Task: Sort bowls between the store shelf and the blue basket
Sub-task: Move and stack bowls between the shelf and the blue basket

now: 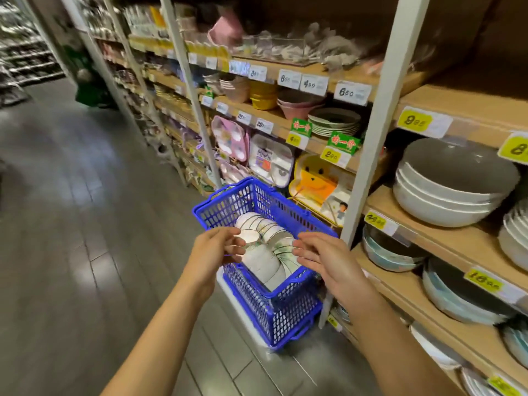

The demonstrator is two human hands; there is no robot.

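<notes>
The blue basket (225, 208) sits on the floor (85, 224) at the middle of the view, hard against the foot of the store shelf (457, 241), which runs from 12 round to 4 o'clock. Inside it, small bowls (265, 261) lie on their sides in close, overlapping rows.

The left hand (213, 250) reaches in from 7 o'clock. Its thumb and curled fingers appear to pinch the end bowl (248, 236) of the nearer row, though motion blur softens the contact. The right hand (325, 261) comes in from 5 o'clock with fingers loose and spread, holding nothing, just above the right side of the rows.

The step in hand looks like lifting bowls out for the shelf. To do it well, the right hand should steady the neighbouring row while the left draws its bowl straight up, since these nested rims could drag one another and clatter. It is better to take a short stack between both palms than to tug a single rim. The large white bowls (445, 192) at 3 o'clock crowd their board, so a free spot should be chosen before lifting.
</notes>
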